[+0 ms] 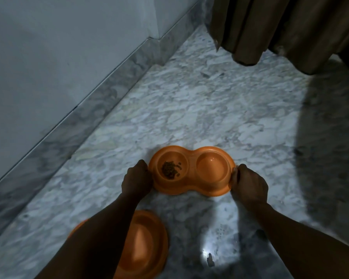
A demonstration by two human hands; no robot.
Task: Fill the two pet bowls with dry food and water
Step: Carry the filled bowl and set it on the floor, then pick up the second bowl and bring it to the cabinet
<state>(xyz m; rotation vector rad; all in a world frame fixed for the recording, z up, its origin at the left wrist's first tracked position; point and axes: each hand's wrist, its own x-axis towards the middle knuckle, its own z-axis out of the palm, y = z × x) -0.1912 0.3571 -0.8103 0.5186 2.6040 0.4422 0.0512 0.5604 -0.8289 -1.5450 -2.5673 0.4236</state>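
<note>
An orange double pet bowl (191,186) sits on the marble floor ahead of me. Its left cup holds a small heap of brown dry food (170,169); its right cup (212,168) looks bare, and I cannot tell whether it holds water. My left hand (137,181) grips the bowl's left end and my right hand (249,185) grips its right end. A second orange double bowl (143,244) lies nearer to me, largely hidden under my left forearm; the cup that shows looks dry.
A white wall with a grey marble skirting (85,115) runs along the left. A brown curtain (280,29) hangs at the top right, its hem just above the floor. A bright light reflection (209,256) shines on the floor near me.
</note>
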